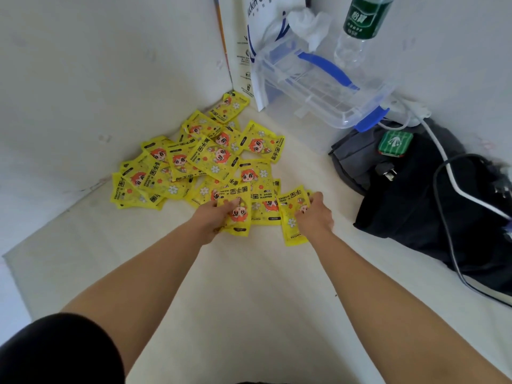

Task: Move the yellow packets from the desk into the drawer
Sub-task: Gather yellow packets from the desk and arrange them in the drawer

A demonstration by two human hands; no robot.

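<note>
Several yellow hand-warmer packets with a red-haired cartoon figure lie in a loose pile in the desk's back left corner, against the wall. My left hand is closed on one packet at the pile's near edge. My right hand grips another packet at the pile's right end. Both arms reach forward over the white desk. No drawer is in view.
A clear plastic box with blue latches stands behind the pile, with a water bottle and a white paper bag near it. A dark bag with cables and a green case fills the right side.
</note>
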